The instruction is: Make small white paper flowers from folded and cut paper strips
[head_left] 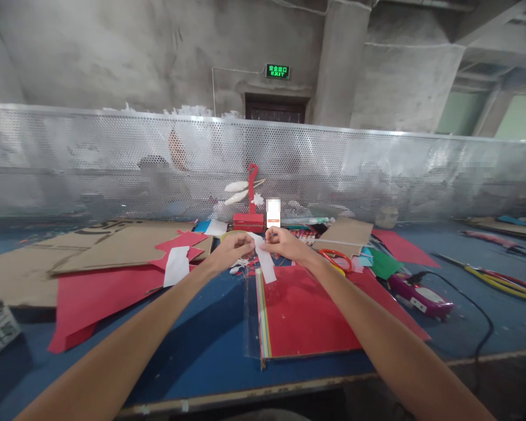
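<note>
Pinching a white paper strip (263,257) mid-frame, my left hand (233,248) and right hand (284,242) grip its top; next, I judge, a careful fold.

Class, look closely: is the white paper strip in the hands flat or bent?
Bent: the white paper strip arches between the left hand and right hand, its end hanging down.

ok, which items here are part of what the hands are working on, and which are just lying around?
In hand:
- white paper strip, pinched between left hand and right hand
- stack of coloured paper sheets, red on top, in clear sleeve, directly under the hands

Lying about:
- red-handled scissors
- purple glue gun with black cord
- brown cardboard sheets
- loose red paper sheet
- red stand
</note>
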A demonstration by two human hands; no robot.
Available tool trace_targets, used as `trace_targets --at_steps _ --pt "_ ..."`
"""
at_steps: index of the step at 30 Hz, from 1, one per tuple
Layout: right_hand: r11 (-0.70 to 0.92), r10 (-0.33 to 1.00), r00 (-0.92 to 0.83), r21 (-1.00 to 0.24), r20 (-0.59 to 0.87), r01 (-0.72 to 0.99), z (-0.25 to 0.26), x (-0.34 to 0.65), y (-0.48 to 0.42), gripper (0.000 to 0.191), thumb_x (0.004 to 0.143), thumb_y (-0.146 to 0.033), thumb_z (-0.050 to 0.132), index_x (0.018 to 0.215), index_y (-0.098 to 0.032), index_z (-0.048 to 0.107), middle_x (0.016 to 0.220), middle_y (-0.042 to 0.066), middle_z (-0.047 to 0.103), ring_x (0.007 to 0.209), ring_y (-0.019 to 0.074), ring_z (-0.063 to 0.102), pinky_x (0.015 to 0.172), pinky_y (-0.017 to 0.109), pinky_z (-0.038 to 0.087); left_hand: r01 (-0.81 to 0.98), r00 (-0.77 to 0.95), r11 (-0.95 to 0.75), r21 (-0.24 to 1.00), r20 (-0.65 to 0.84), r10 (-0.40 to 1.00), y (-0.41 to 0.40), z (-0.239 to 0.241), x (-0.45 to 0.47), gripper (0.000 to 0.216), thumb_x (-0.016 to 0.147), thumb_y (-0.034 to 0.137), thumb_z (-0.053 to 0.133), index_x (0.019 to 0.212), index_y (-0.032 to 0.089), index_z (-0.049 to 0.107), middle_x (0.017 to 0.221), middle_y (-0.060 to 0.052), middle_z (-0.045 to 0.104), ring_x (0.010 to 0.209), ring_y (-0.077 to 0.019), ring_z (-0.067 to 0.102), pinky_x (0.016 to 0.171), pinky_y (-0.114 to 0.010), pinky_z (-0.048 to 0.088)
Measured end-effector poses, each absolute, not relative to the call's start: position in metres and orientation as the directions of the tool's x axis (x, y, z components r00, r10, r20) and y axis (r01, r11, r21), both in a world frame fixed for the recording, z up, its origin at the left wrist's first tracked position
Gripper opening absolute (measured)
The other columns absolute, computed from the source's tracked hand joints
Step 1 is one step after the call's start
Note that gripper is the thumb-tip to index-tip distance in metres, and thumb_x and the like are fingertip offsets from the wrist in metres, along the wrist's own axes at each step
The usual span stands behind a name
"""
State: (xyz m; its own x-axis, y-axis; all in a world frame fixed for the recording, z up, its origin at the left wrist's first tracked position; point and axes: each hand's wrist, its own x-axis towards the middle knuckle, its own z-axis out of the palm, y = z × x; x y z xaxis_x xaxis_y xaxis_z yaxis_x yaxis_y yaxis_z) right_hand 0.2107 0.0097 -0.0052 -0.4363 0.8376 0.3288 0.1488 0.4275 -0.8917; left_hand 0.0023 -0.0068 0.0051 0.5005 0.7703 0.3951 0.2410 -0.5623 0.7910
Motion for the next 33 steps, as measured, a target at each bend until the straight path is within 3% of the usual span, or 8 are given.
trace_targets --at_steps 16,33 --pt "0.471 0.806 -0.470 -0.871 0.359 0.143 -0.002 0.210 0.005 0.041 0.070 -0.047 0.077 0.077 -0.019 0.048 0.064 -0.006 0.054 0.049 0.0070 0.047 0.045 0.020 0.040 0.322 0.501 -0.572 0.754 0.377 0.779 -0.007 0.005 0.003 0.020 0.084 0.033 0.054 0.075 0.016 0.056 0.069 0.000 0.056 0.063 -0.0116 0.050 0.062 -0.024 0.041" --pt "0.471 0.800 -0.493 -0.867 0.341 0.165 0.002 0.209 0.002 0.037 0.070 -0.046 0.076 0.080 -0.017 0.056 0.066 -0.003 0.056 0.052 0.0085 0.049 0.045 0.021 0.042 0.280 0.513 -0.571 0.772 0.382 0.769 -0.003 0.002 0.002 0.022 0.086 0.036 0.055 0.076 0.016 0.057 0.070 -0.001 0.058 0.064 -0.0124 0.053 0.062 -0.025 0.043"
